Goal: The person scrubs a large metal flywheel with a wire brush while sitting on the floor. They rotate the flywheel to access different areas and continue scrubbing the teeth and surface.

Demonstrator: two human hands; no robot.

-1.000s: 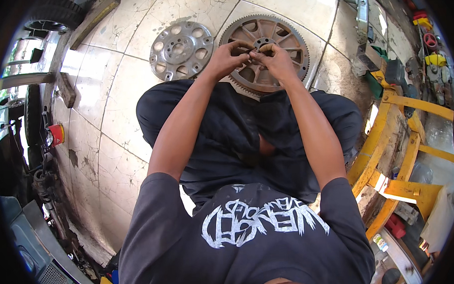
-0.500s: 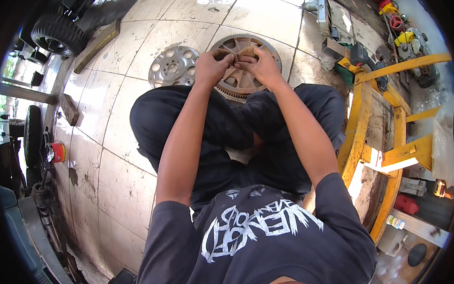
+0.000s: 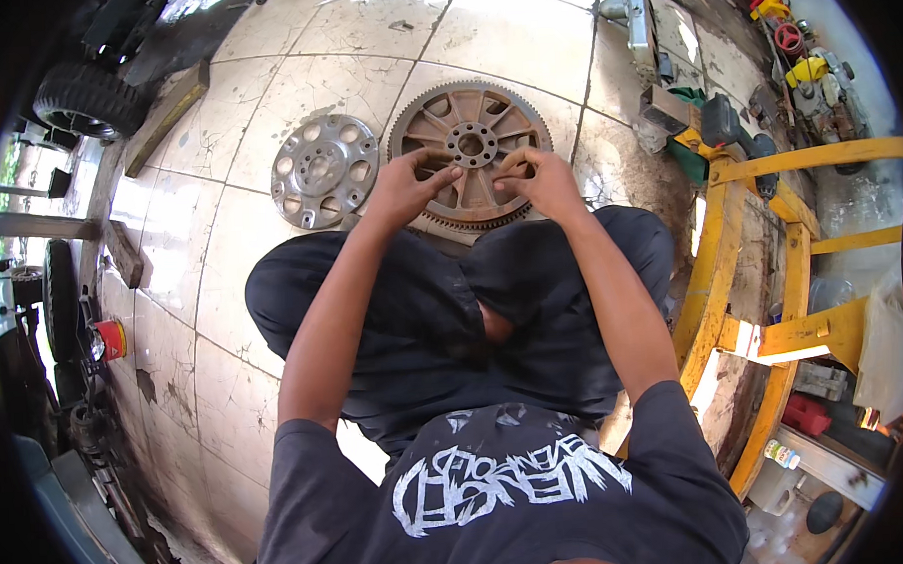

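Observation:
A brown, rusty flywheel (image 3: 436, 126) with a toothed rim, spokes and a holed hub lies flat in front of my folded legs. Over its near left part hovers my left hand (image 3: 407, 192), thumb and index finger apart with nothing visible between them. My right hand (image 3: 548, 185) is above the near right part, fingers curved and parted from the thumb; I see nothing in it. Whether any fingertip touches the metal I cannot make out. Left of the flywheel rests a shiny grey metal disc (image 3: 320, 171) with several round holes.
Cracked light tiles (image 3: 239, 329) make up the floor. A yellow metal frame (image 3: 705, 283) stands close on my right, with tools and machine parts beyond it. On the left are a wooden block (image 3: 124, 256), a red tin (image 3: 108, 340) and a wheel (image 3: 87, 101).
My hands were together over the flywheel with fingertips meeting; now they have drawn apart, uncovering its hub. The view has shifted slightly, and the disc and flywheel appear lower in it.

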